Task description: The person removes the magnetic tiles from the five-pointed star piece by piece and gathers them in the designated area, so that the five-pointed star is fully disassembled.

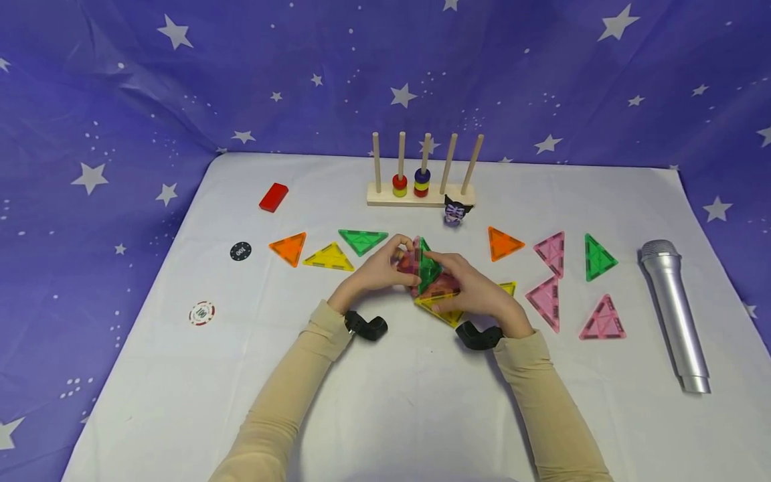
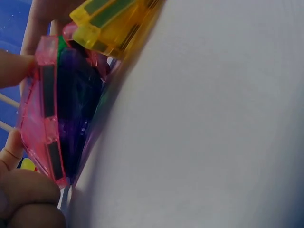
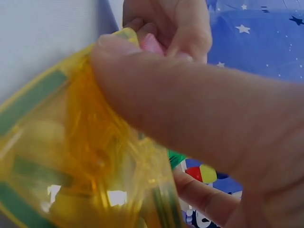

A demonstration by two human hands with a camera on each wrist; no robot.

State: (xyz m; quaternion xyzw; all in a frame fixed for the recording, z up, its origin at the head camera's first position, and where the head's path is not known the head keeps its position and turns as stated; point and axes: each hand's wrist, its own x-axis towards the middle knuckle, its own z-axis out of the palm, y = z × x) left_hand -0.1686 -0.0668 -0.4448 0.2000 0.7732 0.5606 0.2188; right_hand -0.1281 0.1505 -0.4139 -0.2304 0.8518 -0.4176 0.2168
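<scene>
Both hands meet at the table's middle on a small cluster of translucent magnetic triangle tiles. My left hand [image 1: 397, 262] pinches an upright pink tile [image 1: 406, 263] [image 2: 42, 118] by its edge, fingertips [image 2: 14, 66] on the rim. A green tile [image 1: 429, 266] stands against it between the hands. My right hand [image 1: 464, 284] grips a yellow tile [image 1: 442, 313] [image 3: 71, 166], its thumb [image 3: 190, 109] lying across the tile's face. In the left wrist view the yellow tile [image 2: 109, 23] shows at the top. A further pink tile under the right palm is mostly hidden.
Loose tiles lie around: orange [image 1: 290, 248], yellow [image 1: 328, 258], green [image 1: 362, 239] on the left; orange [image 1: 502, 243], pink [image 1: 551, 252], green [image 1: 597, 258] on the right. Behind stand a wooden peg rack [image 1: 421, 194] and a figurine [image 1: 456, 210]. Silver microphone [image 1: 674, 313], red block [image 1: 274, 197], poker chip [image 1: 201, 312].
</scene>
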